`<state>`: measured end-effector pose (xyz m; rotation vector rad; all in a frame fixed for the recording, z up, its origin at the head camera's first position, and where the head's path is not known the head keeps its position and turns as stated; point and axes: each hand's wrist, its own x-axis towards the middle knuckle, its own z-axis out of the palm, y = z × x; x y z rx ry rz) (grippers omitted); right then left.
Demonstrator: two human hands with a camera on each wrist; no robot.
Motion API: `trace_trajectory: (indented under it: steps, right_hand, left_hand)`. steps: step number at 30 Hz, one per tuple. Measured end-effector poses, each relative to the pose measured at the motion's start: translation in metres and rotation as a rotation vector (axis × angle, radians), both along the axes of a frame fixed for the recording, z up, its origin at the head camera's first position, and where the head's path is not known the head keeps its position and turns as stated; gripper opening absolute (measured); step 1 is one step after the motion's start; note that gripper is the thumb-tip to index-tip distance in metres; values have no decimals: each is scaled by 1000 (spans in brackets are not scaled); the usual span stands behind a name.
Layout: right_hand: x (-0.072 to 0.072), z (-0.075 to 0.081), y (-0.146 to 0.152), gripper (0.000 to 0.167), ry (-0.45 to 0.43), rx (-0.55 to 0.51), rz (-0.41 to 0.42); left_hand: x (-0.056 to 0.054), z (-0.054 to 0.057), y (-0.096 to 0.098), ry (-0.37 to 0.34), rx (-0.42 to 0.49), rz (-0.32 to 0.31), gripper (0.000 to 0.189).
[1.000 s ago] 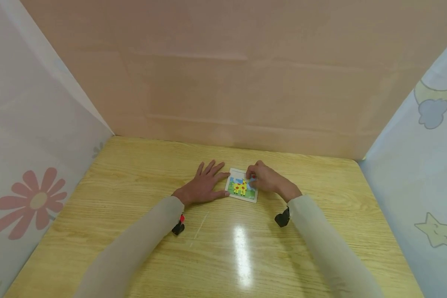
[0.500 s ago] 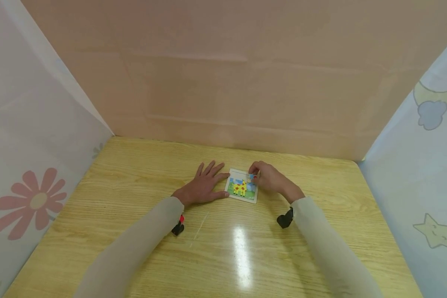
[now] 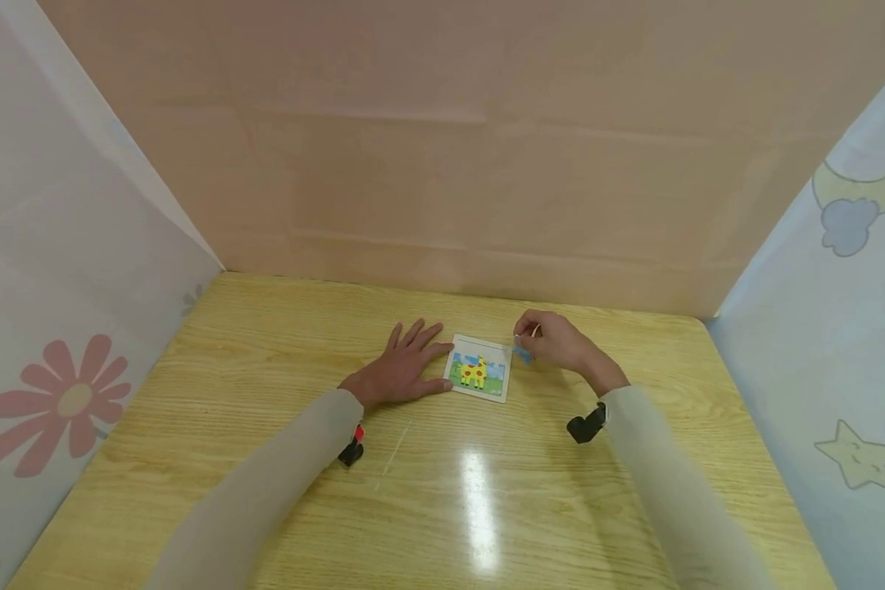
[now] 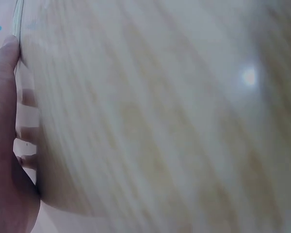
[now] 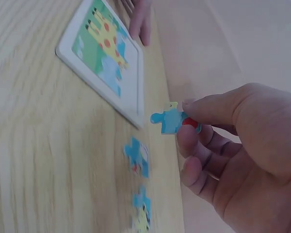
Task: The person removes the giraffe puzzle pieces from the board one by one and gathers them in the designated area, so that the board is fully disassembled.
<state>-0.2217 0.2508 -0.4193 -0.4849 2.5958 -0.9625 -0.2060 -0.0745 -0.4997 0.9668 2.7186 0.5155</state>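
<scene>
A square puzzle tray (image 3: pixel 479 347) with a white rim lies on the table, partly filled with a giraffe picture. Its upper part is bare white. My left hand (image 3: pixel 401 373) rests flat at its left, fingers spread, thumb and index finger touching the tray's edge. Just right of the tray, my right hand (image 3: pixel 558 341) pinches a jigsaw piece (image 5: pixel 171 120) between thumb and fingers. That piece is blue with a red patch and a yellow tab, held above the table. Two loose jigsaw pieces, one blue (image 5: pixel 137 156) and one blue and yellow (image 5: pixel 142 213), lie beside the tray.
The wooden table (image 3: pixel 280 328) meets a plain brownish sheet (image 3: pixel 442 164) at the back. Pale printed sheets stand at left (image 3: pixel 74 344) and right (image 3: pixel 841 344). A bright reflection shows on the tabletop.
My right hand has moved right, from over the tray's upper right corner to beside it, carrying the jigsaw piece. My left hand stays put.
</scene>
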Motion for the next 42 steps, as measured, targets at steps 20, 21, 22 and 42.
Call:
trace_trajectory:
  steps: [20, 21, 22, 42]
  right_hand:
    - [8, 20, 55, 18, -68, 42, -36]
    - [8, 20, 58, 18, -68, 53, -36]
    - [8, 21, 61, 17, -69, 58, -34]
    - [2, -1, 101, 9, -60, 147, -29]
  left_hand:
    - [-1, 7, 1, -20, -31, -16, 80]
    - [-1, 8, 1, -21, -34, -17, 80]
    - [-1, 8, 1, -23, -34, -19, 80]
    - [-3, 10, 0, -36, -24, -31, 79]
